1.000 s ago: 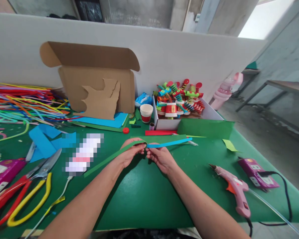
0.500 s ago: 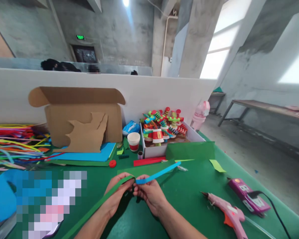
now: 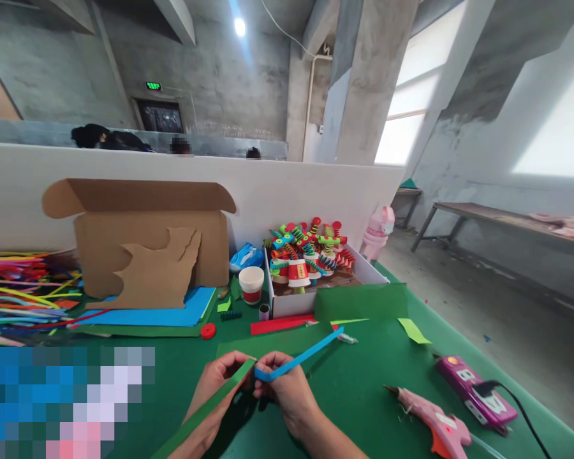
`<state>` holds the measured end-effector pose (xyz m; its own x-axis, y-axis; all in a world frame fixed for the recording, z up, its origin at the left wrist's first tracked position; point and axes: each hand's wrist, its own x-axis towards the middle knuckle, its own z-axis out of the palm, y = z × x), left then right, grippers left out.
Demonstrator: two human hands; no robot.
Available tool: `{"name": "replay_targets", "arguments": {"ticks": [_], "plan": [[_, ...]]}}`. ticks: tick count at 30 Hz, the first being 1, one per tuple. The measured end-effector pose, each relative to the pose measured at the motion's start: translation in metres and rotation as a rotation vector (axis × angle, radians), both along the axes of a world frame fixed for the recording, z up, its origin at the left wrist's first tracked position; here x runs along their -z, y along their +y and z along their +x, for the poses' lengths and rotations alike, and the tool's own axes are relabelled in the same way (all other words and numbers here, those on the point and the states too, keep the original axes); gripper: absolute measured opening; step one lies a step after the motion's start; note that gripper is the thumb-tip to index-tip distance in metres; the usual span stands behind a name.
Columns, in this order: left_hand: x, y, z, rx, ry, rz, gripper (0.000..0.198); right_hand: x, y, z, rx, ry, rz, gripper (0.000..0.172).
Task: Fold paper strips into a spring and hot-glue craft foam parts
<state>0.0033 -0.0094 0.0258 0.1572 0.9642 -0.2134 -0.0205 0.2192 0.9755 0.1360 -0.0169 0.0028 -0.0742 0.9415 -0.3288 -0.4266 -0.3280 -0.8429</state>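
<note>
My left hand (image 3: 220, 381) is closed on a long green paper strip (image 3: 205, 408), which runs back over the forearm toward the lower edge. In my right hand (image 3: 283, 387), thumb and fingers pinch a blue paper strip (image 3: 310, 350) that slants up to the right. The two strips' ends meet, or nearly so, between my fingertips; the exact contact is hidden. Both hands hover low over the green tabletop (image 3: 354, 408). Just beyond them lies a flat green paper sheet (image 3: 277, 339).
A pink glue gun (image 3: 433, 417) and a purple power box (image 3: 476, 389) with a cord lie at right. Farther back stand a paper cup (image 3: 251, 285), a white box (image 3: 293, 308) of paper figures and a cardboard box (image 3: 100, 248). Colourful strips (image 3: 23, 287) are piled at left.
The whole scene sits slightly lower in view as the head tilts. The green strip has turned its flat side up at my left fingers, and the blue strip's near end now bends round at my right fingertips.
</note>
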Motion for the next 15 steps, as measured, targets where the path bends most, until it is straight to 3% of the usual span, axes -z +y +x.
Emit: {"name": "replay_targets", "arguments": {"ticks": [8, 12, 15], "plan": [[-0.005, -0.002, 0.002, 0.051, -0.008, 0.044, 0.038, 0.004, 0.005, 0.002, 0.024, -0.182, 0.159, 0.043], [-0.010, 0.005, -0.010, 0.127, 0.052, 0.056, 0.038, 0.003, 0.005, 0.009, 0.011, -0.425, 0.328, 0.027], [-0.016, 0.009, -0.019, 0.126, 0.111, 0.039, 0.041, -0.003, 0.003, 0.015, -0.101, -0.612, 0.448, 0.013]]}}
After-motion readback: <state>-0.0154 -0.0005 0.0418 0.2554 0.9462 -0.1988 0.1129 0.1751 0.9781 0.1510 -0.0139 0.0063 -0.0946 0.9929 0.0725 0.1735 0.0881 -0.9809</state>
